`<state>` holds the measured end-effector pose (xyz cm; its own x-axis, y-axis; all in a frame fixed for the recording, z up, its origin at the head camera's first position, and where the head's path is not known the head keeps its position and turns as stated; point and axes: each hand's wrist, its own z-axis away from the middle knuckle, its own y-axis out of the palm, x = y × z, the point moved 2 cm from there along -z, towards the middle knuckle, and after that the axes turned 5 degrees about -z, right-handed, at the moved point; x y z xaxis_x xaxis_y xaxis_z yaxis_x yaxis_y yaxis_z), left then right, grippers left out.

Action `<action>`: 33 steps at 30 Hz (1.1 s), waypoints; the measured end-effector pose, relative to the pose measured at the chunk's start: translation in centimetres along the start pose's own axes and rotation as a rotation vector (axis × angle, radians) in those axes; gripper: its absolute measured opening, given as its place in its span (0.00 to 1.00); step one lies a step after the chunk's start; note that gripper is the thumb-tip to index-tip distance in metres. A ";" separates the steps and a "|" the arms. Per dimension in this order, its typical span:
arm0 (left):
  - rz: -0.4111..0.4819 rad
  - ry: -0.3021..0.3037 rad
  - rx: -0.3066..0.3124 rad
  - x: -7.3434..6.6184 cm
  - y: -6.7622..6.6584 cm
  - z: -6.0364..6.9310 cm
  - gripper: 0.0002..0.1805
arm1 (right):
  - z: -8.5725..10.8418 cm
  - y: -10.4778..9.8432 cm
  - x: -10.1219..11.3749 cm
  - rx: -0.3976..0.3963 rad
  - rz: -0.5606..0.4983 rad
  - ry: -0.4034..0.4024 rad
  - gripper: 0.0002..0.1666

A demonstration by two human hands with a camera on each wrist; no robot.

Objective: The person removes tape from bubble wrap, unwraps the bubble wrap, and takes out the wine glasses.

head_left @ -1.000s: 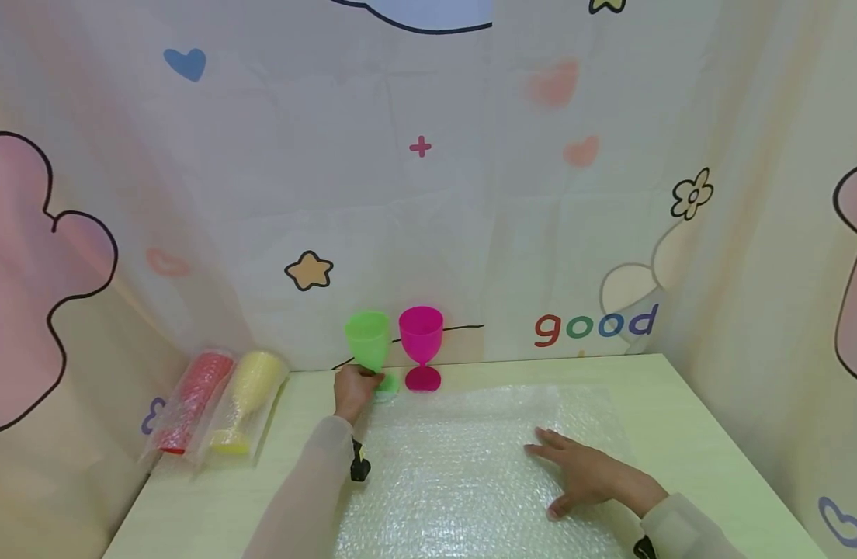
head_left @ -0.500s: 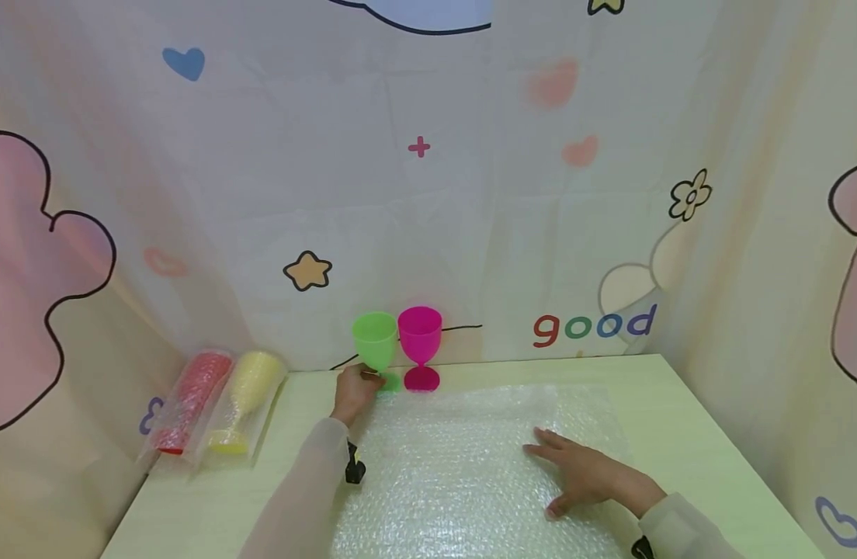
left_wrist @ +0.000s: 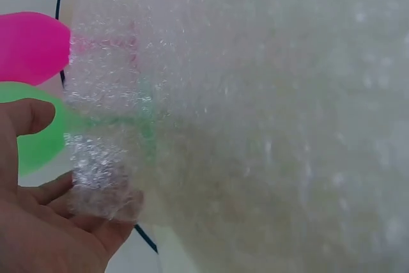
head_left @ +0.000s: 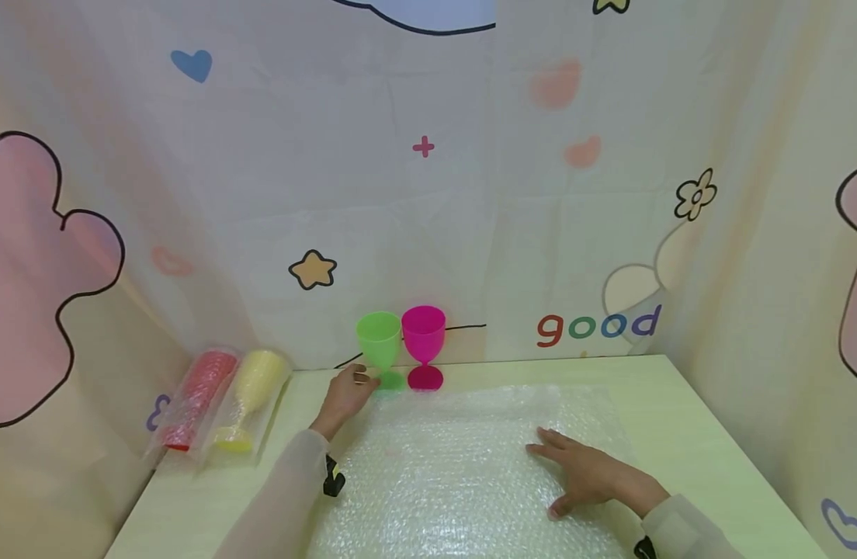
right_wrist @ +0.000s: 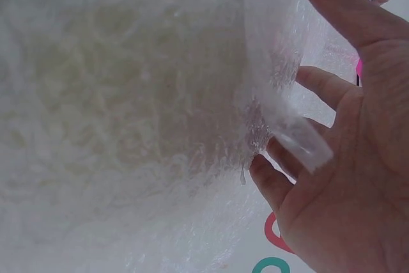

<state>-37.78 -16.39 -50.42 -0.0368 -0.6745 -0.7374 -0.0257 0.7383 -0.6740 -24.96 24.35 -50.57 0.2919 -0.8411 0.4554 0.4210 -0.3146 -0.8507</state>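
Observation:
A green plastic goblet [head_left: 378, 335] stands upright at the back of the table, close beside a pink goblet [head_left: 424, 334]. My left hand [head_left: 346, 394] is just left of the green goblet's foot. In the left wrist view its thumb [left_wrist: 33, 116] is well apart from the fingers, and clear bubble wrap covers some fingertips. A broad sheet of bubble wrap [head_left: 463, 466] lies flat before the goblets. My right hand [head_left: 589, 473] rests on the sheet's right part with spread fingers. Seen from the right wrist, the wrap's folded edge passes by those fingers.
Two bubble-wrapped things lie at the table's left edge: a red one [head_left: 203, 388] and a yellow goblet [head_left: 254, 388]. A printed curtain [head_left: 428, 217] hangs directly behind the table [head_left: 708, 466] and along both sides.
The green goblet has slid right, closer to the pink one. My left hand has loosened from its foot and drawn slightly back. The right hand has stayed in place.

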 end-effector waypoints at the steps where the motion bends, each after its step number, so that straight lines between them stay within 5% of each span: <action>1: -0.014 0.005 -0.001 -0.1 -0.2 0.3 0.32 | 0.0 0.0 -0.1 -0.001 0.004 0.004 0.61; 13: -0.201 0.144 -0.120 -1.0 -4.4 4.4 0.30 | -0.2 -0.3 0.0 -0.010 0.019 0.002 0.61; 22: -0.415 0.251 -0.180 -1.2 -6.3 8.2 0.31 | -0.2 -0.1 -0.1 0.002 0.018 0.025 0.61; 33: -0.483 0.257 -0.251 1.8 -9.7 9.3 0.32 | 0.0 -0.2 0.0 0.000 0.019 -0.030 0.61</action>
<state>-28.30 -24.80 -45.67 -0.2018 -0.9341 -0.2945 -0.3337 0.3483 -0.8760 -25.02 24.38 -50.44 0.3257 -0.8332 0.4469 0.4155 -0.2985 -0.8592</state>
